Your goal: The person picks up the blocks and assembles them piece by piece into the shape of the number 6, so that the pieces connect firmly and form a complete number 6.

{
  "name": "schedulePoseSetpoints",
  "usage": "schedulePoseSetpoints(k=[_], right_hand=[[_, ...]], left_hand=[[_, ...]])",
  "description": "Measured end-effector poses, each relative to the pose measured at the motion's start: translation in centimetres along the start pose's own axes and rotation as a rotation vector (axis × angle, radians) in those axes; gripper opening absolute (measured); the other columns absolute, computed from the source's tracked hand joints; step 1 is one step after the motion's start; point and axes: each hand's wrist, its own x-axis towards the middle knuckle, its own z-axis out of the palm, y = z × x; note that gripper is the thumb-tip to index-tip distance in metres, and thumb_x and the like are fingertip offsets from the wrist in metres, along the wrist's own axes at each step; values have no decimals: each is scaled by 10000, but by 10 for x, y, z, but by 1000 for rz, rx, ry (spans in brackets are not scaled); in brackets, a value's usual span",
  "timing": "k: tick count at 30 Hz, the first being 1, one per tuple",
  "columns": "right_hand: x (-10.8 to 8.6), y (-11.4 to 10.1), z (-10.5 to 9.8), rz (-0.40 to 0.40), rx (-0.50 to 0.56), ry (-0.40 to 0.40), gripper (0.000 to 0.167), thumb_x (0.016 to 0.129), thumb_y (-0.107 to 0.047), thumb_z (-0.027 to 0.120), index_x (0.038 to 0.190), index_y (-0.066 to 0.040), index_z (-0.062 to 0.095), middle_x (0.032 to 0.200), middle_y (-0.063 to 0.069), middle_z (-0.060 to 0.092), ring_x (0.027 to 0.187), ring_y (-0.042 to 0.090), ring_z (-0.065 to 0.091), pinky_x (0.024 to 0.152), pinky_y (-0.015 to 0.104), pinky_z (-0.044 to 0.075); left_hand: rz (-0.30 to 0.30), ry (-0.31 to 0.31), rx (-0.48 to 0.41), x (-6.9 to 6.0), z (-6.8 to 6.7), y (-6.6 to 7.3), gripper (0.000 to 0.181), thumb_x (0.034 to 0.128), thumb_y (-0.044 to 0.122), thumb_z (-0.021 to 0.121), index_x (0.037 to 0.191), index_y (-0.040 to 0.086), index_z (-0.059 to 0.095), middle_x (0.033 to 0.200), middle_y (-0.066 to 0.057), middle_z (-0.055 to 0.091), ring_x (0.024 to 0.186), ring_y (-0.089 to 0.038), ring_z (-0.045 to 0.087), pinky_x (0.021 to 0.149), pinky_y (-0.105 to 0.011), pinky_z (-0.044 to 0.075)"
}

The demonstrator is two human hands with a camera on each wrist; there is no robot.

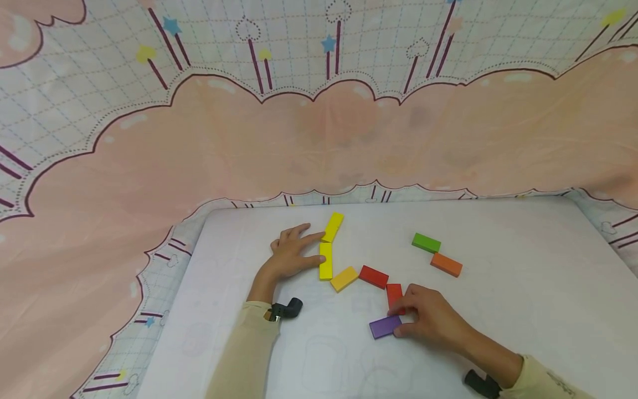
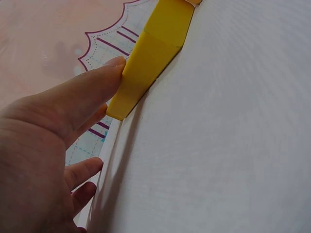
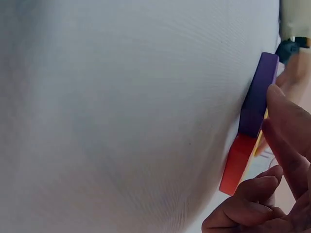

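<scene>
My left hand touches two yellow blocks with its fingertips: the index at the upper one, the thumb on the lower one. Those fingers are extended. An orange-yellow block adjoins the lower end, followed by a red block and a second red block. At the right, my right hand has its thumb at the end of a purple block and its index over the second red block. In the right wrist view the purple block meets the red one.
Farther right on the white table lie a green block and an orange block, touching near their corners. A patterned cloth hangs behind the table's back edge.
</scene>
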Motion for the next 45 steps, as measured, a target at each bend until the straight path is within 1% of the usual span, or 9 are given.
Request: schedulePoseSetpoints(k=[4, 11, 22, 24, 27, 30, 32, 36, 45], right_hand=[[1, -2, 2, -10, -26, -3, 269, 735, -235, 917, 970, -303, 807, 824, -137, 563, 789, 49, 509, 674, 207, 428], [4, -6, 3, 8, -52, -6, 278, 734, -266, 920, 990, -296, 816, 820, -132, 561, 800, 62, 506, 666, 205, 425], [5, -8, 2, 36, -29, -16, 271, 740, -262, 916, 981, -317, 805, 840, -131, 580, 822, 73, 525, 687, 209, 440], [4, -8, 1, 39, -28, -4, 284, 753, -263, 906, 1015, -304, 805, 831, -123, 569, 817, 78, 521, 678, 209, 435], [5, -6, -1, 53, -26, 56, 333, 794, -259, 877, 1114, -259, 786, 799, -98, 541, 793, 93, 510, 652, 211, 424], [7, -4, -3, 91, -25, 126, 384, 859, -238, 818, 1231, -190, 733, 771, -70, 522, 749, 108, 499, 618, 218, 412], [9, -2, -3, 121, -30, 148, 415, 886, -222, 790, 1283, -148, 697, 762, -67, 532, 728, 108, 500, 608, 219, 418], [10, 1, -2, 166, -27, 135, 419, 892, -181, 770, 1290, -99, 668, 744, -56, 543, 696, 109, 501, 592, 224, 411], [10, 3, 0, 159, -17, 124, 430, 872, -174, 790, 1278, -114, 662, 755, -64, 545, 699, 100, 498, 597, 221, 402]], left_hand=[[-1, 1, -6, 0, -1, 0, 668, 899, 549, 692, 1513, 380, 493, 1687, -40, 261, 1495, -412, 200, 1062, -656, 204], [-1, 4, -10, 0, -1, 1, 666, 897, 545, 696, 1511, 382, 495, 1687, -37, 263, 1493, -409, 201, 1061, -653, 202], [-5, 0, -17, 0, -2, 2, 664, 895, 544, 699, 1508, 389, 497, 1687, -29, 262, 1498, -399, 193, 1071, -656, 192], [-4, 1, -16, 0, -2, 2, 663, 895, 546, 698, 1508, 392, 497, 1687, -26, 262, 1497, -397, 197, 1069, -652, 194], [-3, 3, -14, 0, -3, 2, 660, 896, 549, 695, 1507, 394, 497, 1687, -25, 263, 1498, -398, 200, 1068, -650, 196], [-4, 2, -14, -1, -3, 3, 662, 897, 545, 696, 1509, 388, 497, 1687, -32, 263, 1500, -403, 196, 1071, -657, 192], [-7, 2, -11, -1, -3, 2, 663, 896, 545, 695, 1509, 386, 497, 1687, -33, 264, 1501, -406, 196, 1073, -659, 192], [-5, 3, -18, -1, -2, 2, 662, 894, 544, 696, 1507, 386, 500, 1688, -30, 263, 1501, -406, 197, 1064, -651, 195], [-6, 3, -14, 0, -1, 0, 660, 894, 552, 696, 1504, 399, 499, 1687, -23, 264, 1501, -401, 198, 1055, -642, 202]])
